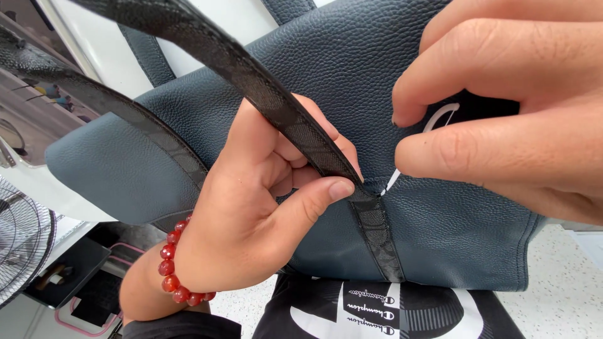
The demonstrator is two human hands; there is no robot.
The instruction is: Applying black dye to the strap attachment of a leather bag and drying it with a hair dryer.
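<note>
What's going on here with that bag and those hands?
A person is working on a dark blue pebbled-leather tote bag. The left hand, with a red bead bracelet on its wrist, pinches the black patterned strap near where it joins the bag. The right hand pinches a thin white strand right beside that joint.

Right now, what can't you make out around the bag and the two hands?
- Head view: white strip, mostly hidden by right hand.
- Bag top and opening: cut off by upper edge.
- Left hand fingers: tips hidden behind black strap.
- Right hand's wrist: outside the frame.
</note>
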